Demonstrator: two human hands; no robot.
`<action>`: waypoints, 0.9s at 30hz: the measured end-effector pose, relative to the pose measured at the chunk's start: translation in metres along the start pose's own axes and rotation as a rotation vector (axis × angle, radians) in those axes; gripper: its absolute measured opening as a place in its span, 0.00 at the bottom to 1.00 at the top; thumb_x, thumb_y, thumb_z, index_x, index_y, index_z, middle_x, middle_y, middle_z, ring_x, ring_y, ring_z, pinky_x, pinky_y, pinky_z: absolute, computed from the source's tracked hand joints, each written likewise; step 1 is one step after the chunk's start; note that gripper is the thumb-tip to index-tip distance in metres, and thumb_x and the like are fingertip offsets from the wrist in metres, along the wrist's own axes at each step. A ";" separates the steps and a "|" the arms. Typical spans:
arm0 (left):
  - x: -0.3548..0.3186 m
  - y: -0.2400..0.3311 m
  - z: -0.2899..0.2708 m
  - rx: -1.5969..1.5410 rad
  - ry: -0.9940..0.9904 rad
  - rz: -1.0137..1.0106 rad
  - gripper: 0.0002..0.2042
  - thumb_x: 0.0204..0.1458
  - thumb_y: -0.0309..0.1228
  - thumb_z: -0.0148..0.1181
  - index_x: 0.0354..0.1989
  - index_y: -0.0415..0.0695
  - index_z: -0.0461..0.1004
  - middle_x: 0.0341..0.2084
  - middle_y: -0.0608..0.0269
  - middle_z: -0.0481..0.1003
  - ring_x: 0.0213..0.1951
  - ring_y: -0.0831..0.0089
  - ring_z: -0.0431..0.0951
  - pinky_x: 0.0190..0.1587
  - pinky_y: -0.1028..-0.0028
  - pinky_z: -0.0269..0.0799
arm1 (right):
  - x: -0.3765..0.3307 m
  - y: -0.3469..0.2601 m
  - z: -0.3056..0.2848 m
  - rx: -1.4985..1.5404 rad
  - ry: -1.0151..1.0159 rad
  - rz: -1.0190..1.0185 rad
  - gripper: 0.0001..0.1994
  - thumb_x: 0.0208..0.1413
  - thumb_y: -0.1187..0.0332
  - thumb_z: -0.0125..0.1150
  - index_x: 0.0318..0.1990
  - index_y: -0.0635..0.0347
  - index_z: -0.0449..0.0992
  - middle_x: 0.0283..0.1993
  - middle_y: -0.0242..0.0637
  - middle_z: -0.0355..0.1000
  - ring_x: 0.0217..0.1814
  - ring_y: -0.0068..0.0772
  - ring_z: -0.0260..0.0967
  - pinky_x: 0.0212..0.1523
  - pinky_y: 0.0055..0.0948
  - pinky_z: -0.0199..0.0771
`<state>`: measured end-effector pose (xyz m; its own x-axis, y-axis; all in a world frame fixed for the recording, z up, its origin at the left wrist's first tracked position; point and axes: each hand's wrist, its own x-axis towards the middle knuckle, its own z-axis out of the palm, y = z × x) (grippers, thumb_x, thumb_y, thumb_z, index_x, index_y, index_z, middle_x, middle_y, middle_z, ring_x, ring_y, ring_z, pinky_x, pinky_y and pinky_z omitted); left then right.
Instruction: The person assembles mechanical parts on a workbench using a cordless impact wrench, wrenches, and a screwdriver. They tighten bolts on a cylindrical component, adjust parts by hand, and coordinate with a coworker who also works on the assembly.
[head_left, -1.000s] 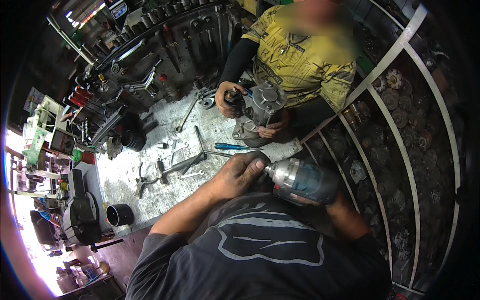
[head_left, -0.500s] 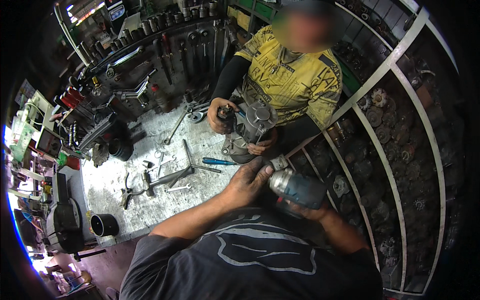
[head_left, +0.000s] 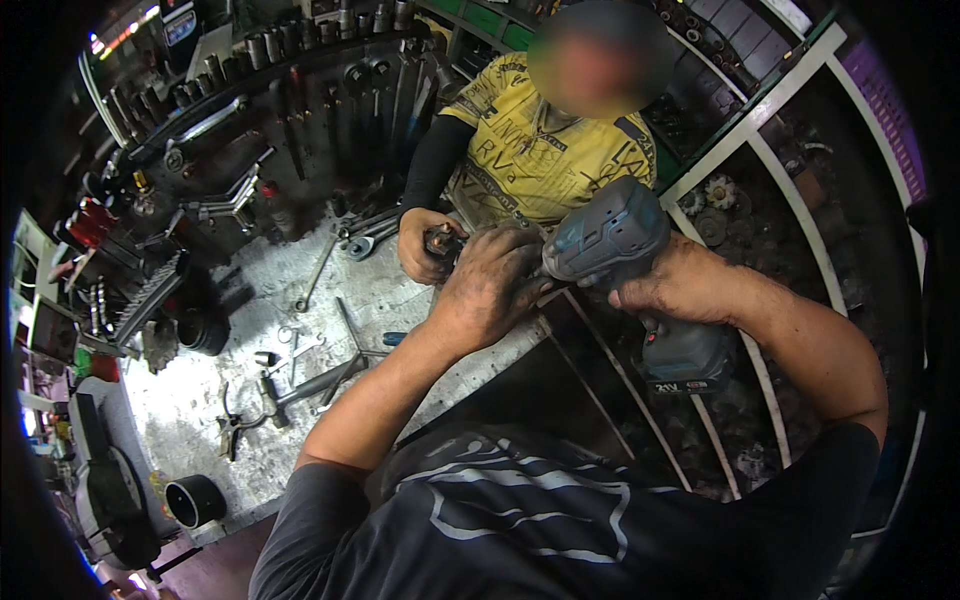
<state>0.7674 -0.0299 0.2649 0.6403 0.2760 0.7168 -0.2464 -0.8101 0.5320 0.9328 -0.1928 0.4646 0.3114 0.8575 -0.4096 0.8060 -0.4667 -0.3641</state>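
In my right hand (head_left: 675, 285) is a blue-grey cordless impact driver (head_left: 610, 235), raised and pointing left, its battery hanging below the grip. My left hand (head_left: 490, 285) is at the driver's nose, fingers curled and closed; what they grip is hidden. Beyond it a co-worker's hand (head_left: 422, 245) holds a dark metal part (head_left: 443, 242) at the far edge of the workbench. My left hand covers most of the metal assembly there. A blue-handled screwdriver (head_left: 395, 338) shows partly beside my left forearm.
On the workbench (head_left: 300, 420) lie a hammer (head_left: 300, 392), a puller (head_left: 232, 425), a T-handle wrench (head_left: 352, 330) and spanners. A black cylinder (head_left: 195, 500) stands at the near left corner. Sockets and tools line the back; a shelf rack (head_left: 800, 210) of parts is at right.
My right hand has raised the driver up and to the right. My left hand has moved forward over the metal assembly, which showed plainly before. The view has shifted slightly.
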 end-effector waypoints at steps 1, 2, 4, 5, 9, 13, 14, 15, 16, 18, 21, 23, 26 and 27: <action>-0.001 -0.005 0.003 -0.054 0.005 -0.007 0.22 0.49 0.29 0.76 0.53 0.39 0.79 0.58 0.54 0.76 0.64 0.48 0.73 0.66 0.51 0.69 | 0.001 -0.009 -0.004 0.053 -0.046 0.091 0.25 0.57 0.58 0.74 0.59 0.59 0.79 0.47 0.46 0.82 0.50 0.43 0.81 0.54 0.41 0.81; -0.003 -0.010 0.005 -0.103 0.009 -0.013 0.22 0.49 0.29 0.76 0.53 0.40 0.79 0.57 0.54 0.77 0.63 0.49 0.74 0.66 0.51 0.69 | 0.002 -0.017 -0.005 0.093 -0.086 0.176 0.24 0.57 0.59 0.73 0.58 0.60 0.79 0.44 0.45 0.82 0.48 0.41 0.81 0.53 0.41 0.81; -0.004 -0.020 0.006 -0.167 0.015 0.027 0.22 0.48 0.28 0.77 0.52 0.40 0.80 0.56 0.55 0.78 0.63 0.50 0.75 0.66 0.51 0.70 | 0.002 -0.027 -0.006 0.274 -0.150 0.342 0.20 0.58 0.61 0.72 0.54 0.63 0.80 0.39 0.43 0.81 0.45 0.41 0.82 0.49 0.41 0.82; -0.005 -0.023 0.005 -0.184 0.022 0.068 0.22 0.48 0.28 0.78 0.52 0.40 0.80 0.56 0.56 0.78 0.63 0.50 0.76 0.66 0.50 0.70 | 0.002 -0.030 -0.004 0.413 -0.179 0.424 0.19 0.58 0.61 0.72 0.51 0.64 0.80 0.37 0.42 0.81 0.43 0.41 0.81 0.48 0.42 0.82; -0.006 -0.032 0.006 -0.235 0.020 0.106 0.22 0.47 0.28 0.78 0.52 0.42 0.81 0.55 0.58 0.79 0.63 0.53 0.76 0.67 0.50 0.68 | 0.007 -0.031 -0.001 0.047 -0.144 0.125 0.13 0.63 0.59 0.66 0.43 0.61 0.82 0.34 0.43 0.80 0.42 0.39 0.81 0.49 0.37 0.80; -0.008 -0.033 0.007 -0.245 0.026 0.087 0.21 0.48 0.28 0.77 0.53 0.43 0.81 0.56 0.59 0.79 0.62 0.55 0.77 0.68 0.51 0.67 | 0.009 -0.026 -0.007 -0.092 -0.248 0.183 0.14 0.66 0.56 0.62 0.43 0.57 0.84 0.45 0.43 0.83 0.50 0.41 0.81 0.55 0.36 0.77; -0.008 -0.033 0.007 -0.244 0.035 0.101 0.21 0.47 0.27 0.78 0.51 0.42 0.81 0.55 0.58 0.79 0.62 0.53 0.77 0.67 0.51 0.68 | 0.008 -0.026 -0.009 -0.016 -0.291 0.320 0.14 0.66 0.56 0.62 0.44 0.56 0.84 0.46 0.43 0.83 0.51 0.43 0.80 0.56 0.37 0.77; -0.008 -0.034 0.007 -0.242 0.044 0.114 0.22 0.45 0.27 0.79 0.50 0.42 0.81 0.55 0.57 0.80 0.62 0.52 0.78 0.66 0.51 0.70 | 0.008 -0.027 -0.010 0.092 -0.259 0.470 0.16 0.64 0.55 0.65 0.47 0.56 0.85 0.47 0.42 0.84 0.52 0.43 0.81 0.57 0.38 0.78; -0.007 -0.034 0.007 -0.242 0.055 0.120 0.22 0.43 0.26 0.80 0.49 0.41 0.81 0.54 0.56 0.80 0.61 0.50 0.78 0.64 0.50 0.72 | 0.007 -0.028 -0.010 0.037 -0.233 0.324 0.17 0.63 0.54 0.66 0.49 0.56 0.85 0.46 0.42 0.84 0.51 0.42 0.82 0.56 0.38 0.78; -0.006 -0.035 0.006 -0.252 0.060 0.127 0.22 0.44 0.26 0.80 0.49 0.42 0.81 0.54 0.57 0.80 0.61 0.51 0.78 0.65 0.50 0.71 | 0.007 -0.034 -0.010 -0.121 -0.202 0.133 0.19 0.63 0.53 0.68 0.51 0.57 0.85 0.45 0.41 0.85 0.51 0.40 0.82 0.57 0.37 0.78; -0.006 -0.035 0.006 -0.259 0.062 0.130 0.21 0.45 0.26 0.80 0.49 0.42 0.81 0.54 0.58 0.80 0.61 0.52 0.78 0.66 0.50 0.70 | 0.004 -0.043 -0.011 -0.083 -0.172 0.388 0.21 0.63 0.51 0.69 0.53 0.58 0.85 0.48 0.41 0.86 0.53 0.38 0.82 0.58 0.37 0.78; -0.006 -0.036 0.007 -0.258 0.065 0.129 0.21 0.45 0.27 0.80 0.49 0.43 0.81 0.54 0.58 0.80 0.61 0.52 0.78 0.66 0.50 0.70 | 0.002 -0.047 -0.013 -0.075 -0.209 0.405 0.21 0.64 0.51 0.69 0.53 0.58 0.85 0.50 0.42 0.85 0.54 0.38 0.82 0.59 0.37 0.78; -0.007 -0.035 0.009 -0.256 0.071 0.128 0.21 0.45 0.27 0.80 0.49 0.43 0.81 0.54 0.58 0.79 0.61 0.52 0.78 0.66 0.50 0.69 | -0.003 -0.046 -0.016 -0.100 -0.218 0.389 0.19 0.66 0.52 0.66 0.52 0.57 0.85 0.50 0.42 0.85 0.55 0.41 0.82 0.60 0.37 0.78; -0.007 -0.035 0.010 -0.256 0.074 0.127 0.21 0.45 0.28 0.80 0.49 0.43 0.81 0.54 0.58 0.79 0.61 0.52 0.78 0.66 0.50 0.70 | -0.004 -0.045 -0.017 -0.107 -0.211 0.320 0.19 0.67 0.52 0.65 0.52 0.56 0.85 0.50 0.42 0.85 0.55 0.42 0.81 0.60 0.37 0.78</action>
<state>0.7788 -0.0084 0.2363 0.5397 0.2252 0.8112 -0.5028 -0.6867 0.5251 0.9038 -0.1719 0.4966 0.4540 0.6034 -0.6556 0.7363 -0.6684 -0.1053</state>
